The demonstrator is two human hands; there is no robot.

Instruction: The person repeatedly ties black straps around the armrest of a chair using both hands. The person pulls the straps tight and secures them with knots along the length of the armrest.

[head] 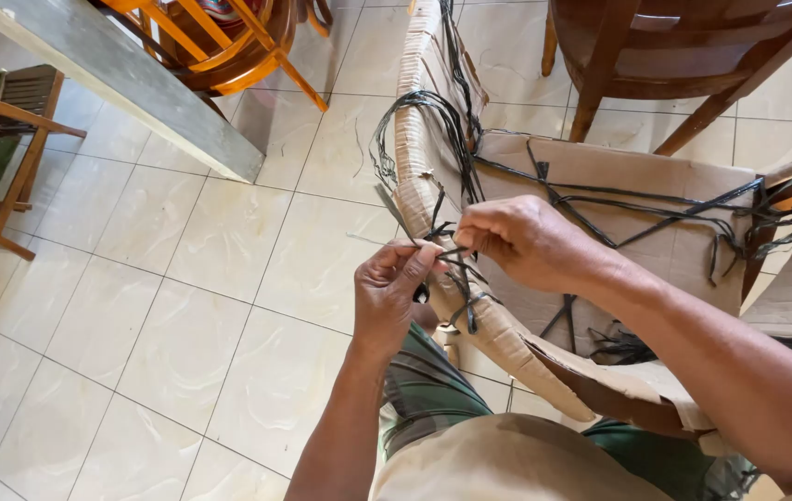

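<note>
**A:** So what's going on at the knot here?

**B:** Black plastic strapping [456, 269] is being worked right at the rounded edge of a cardboard-wrapped piece [507, 343], which leans across the person's lap. Left hand [391, 292] has its grip pinched shut on a strand, thumb and fingertips pressed together. Right hand [521, 241] sits just beside it, fingers closed on the same bundle of strapping, so both hands meet at that edge.

**A:** More strapping elsewhere?

**B:** Yeah, it runs in long lines over the flat cardboard face toward the right, crossing in a few knots, and a loose tangle loops [415, 121] off the upper end of the wrapped edge. More hangs at the far right edge of the view.

**A:** Room to move?

**B:** Plenty on the left: pale tiled floor [183, 306] runs open from the cardboard edge out to a grey beam [127, 79] lying diagonally at top left. Beyond the beam there's an orange wooden chair [229, 42], and another wooden chair frame [6, 158] at the far left edge. Right side is tighter, with a dark wooden chair [674, 56] standing just behind the cardboard.
</note>
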